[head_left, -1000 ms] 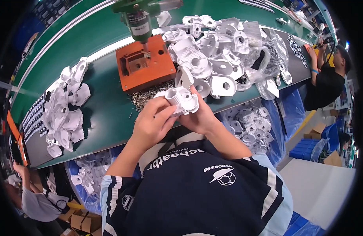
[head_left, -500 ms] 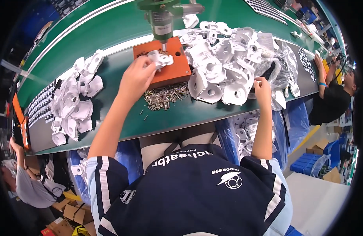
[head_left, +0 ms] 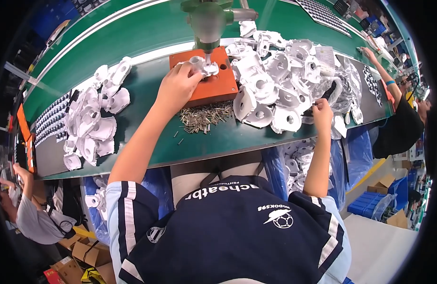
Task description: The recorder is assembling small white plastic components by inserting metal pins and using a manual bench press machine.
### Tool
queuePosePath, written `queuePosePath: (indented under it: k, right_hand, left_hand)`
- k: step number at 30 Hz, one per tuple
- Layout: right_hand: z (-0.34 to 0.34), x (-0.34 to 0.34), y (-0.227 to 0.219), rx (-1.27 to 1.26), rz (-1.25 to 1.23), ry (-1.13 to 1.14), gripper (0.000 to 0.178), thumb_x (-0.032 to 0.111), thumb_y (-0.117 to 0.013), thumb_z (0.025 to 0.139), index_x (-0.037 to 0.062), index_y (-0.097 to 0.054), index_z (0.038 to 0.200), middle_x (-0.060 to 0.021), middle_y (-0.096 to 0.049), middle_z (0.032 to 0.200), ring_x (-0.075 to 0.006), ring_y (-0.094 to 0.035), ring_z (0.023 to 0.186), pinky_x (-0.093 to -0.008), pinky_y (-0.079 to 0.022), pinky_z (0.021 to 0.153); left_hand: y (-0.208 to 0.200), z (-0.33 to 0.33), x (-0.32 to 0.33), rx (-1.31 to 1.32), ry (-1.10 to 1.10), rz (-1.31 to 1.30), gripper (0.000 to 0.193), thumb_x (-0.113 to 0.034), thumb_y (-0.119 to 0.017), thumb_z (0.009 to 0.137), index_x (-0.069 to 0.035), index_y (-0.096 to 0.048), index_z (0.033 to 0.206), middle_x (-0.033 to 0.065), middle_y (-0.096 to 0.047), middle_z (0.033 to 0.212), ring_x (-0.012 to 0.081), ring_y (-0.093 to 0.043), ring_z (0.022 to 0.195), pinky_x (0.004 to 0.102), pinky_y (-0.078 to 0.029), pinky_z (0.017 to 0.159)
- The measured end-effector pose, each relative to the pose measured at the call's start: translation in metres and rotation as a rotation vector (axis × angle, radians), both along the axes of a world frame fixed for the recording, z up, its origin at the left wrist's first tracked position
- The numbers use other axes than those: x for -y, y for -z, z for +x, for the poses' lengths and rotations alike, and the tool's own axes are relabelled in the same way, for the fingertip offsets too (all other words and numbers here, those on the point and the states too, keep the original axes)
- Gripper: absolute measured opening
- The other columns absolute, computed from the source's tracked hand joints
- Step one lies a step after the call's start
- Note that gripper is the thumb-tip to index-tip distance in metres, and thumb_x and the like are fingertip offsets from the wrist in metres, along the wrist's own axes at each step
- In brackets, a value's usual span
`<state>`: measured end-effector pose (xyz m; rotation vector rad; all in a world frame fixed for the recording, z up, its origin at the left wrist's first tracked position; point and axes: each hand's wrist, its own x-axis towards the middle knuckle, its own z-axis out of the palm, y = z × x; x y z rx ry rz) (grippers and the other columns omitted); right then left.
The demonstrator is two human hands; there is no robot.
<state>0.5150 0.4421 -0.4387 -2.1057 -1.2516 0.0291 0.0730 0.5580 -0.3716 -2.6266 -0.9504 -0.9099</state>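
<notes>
My left hand (head_left: 177,89) grips a white plastic part (head_left: 209,70) with thumb and fingers and holds it on the orange block (head_left: 211,91). Directly over it is a green press head (head_left: 206,26); its metal tip reaches down to the part. In front of the block lies a heap of small metal pins (head_left: 205,117). My right hand (head_left: 323,115) is at the right end of a big pile of white plastic parts (head_left: 265,87), fingers closed in a pinch. Whatever is between those fingers, if anything, is hidden.
A second pile of white parts (head_left: 93,118) stands to the left, beside a tray with rows of small parts (head_left: 50,116). Clear plastic bags (head_left: 346,85) lie at the right. Blue-lined bins (head_left: 275,168) hang below the table edge. Co-workers' arms (head_left: 386,78) show at both sides.
The press tip has come down onto the white part, which my left hand still holds on the block. My right hand stays pinched. The right co-worker's arm now reaches toward the belt.
</notes>
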Motion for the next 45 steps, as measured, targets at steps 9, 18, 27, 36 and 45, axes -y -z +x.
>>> queuePosePath:
  k: [9, 18, 27, 36, 45]
  right_hand:
    - [-0.01, 0.011, -0.04, -0.287, 0.357, 0.024, 0.019, 0.006, -0.057, 0.082, -0.0029, -0.062, 0.098, -0.0088, -0.066, 0.08, -0.0125, -0.064, 0.071, -0.0241, -0.05, 0.065]
    - [-0.153, -0.03, -0.121, -0.41, 0.263, -0.551, 0.016, 0.003, -0.059, 0.084, -0.0029, -0.065, 0.099, -0.0075, -0.065, 0.086, -0.0123, -0.063, 0.076, -0.0223, -0.048, 0.065]
    - [-0.233, -0.142, -0.081, 0.066, 0.122, -1.001, 0.015, 0.008, -0.063, 0.076, -0.0019, -0.065, 0.087, -0.0119, -0.064, 0.092, -0.0256, -0.063, 0.073, -0.031, -0.05, 0.068]
    - [-0.242, -0.142, -0.072, 0.152, 0.208, -1.104, 0.012, 0.009, -0.064, 0.072, -0.001, -0.065, 0.078, -0.0135, -0.065, 0.081, -0.0301, -0.062, 0.08, -0.0352, -0.05, 0.07]
    - [-0.241, -0.123, -0.079, 0.547, 0.143, -1.176, 0.026, 0.023, -0.06, 0.079, 0.0025, -0.064, 0.094, -0.0129, -0.063, 0.101, -0.0304, -0.055, 0.1, -0.0417, -0.041, 0.09]
  left_hand:
    - [0.003, -0.002, 0.001, 0.052, 0.014, -0.128, 0.012, -0.01, -0.061, 0.078, -0.007, -0.057, 0.089, 0.0088, -0.053, 0.097, 0.0265, -0.059, 0.081, 0.037, -0.051, 0.064]
    - [0.013, -0.01, -0.005, 0.106, 0.119, -0.228, 0.009, -0.011, -0.061, 0.08, -0.004, -0.059, 0.085, 0.0099, -0.052, 0.096, 0.0272, -0.058, 0.08, 0.0376, -0.049, 0.067]
    - [0.013, -0.001, 0.022, 0.111, -0.067, -0.116, 0.042, -0.036, -0.073, 0.069, -0.005, -0.062, 0.096, 0.0174, -0.051, 0.112, 0.0342, -0.049, 0.109, 0.0437, -0.037, 0.099]
    - [0.021, -0.004, 0.021, 0.166, -0.055, -0.177, 0.054, -0.041, -0.074, 0.065, -0.005, -0.06, 0.102, 0.0193, -0.05, 0.12, 0.035, -0.046, 0.117, 0.0442, -0.033, 0.104]
    - [0.024, -0.003, 0.02, 0.15, -0.094, -0.199, 0.055, -0.039, -0.077, 0.063, -0.006, -0.061, 0.104, 0.0184, -0.05, 0.122, 0.0354, -0.045, 0.118, 0.0437, -0.035, 0.103]
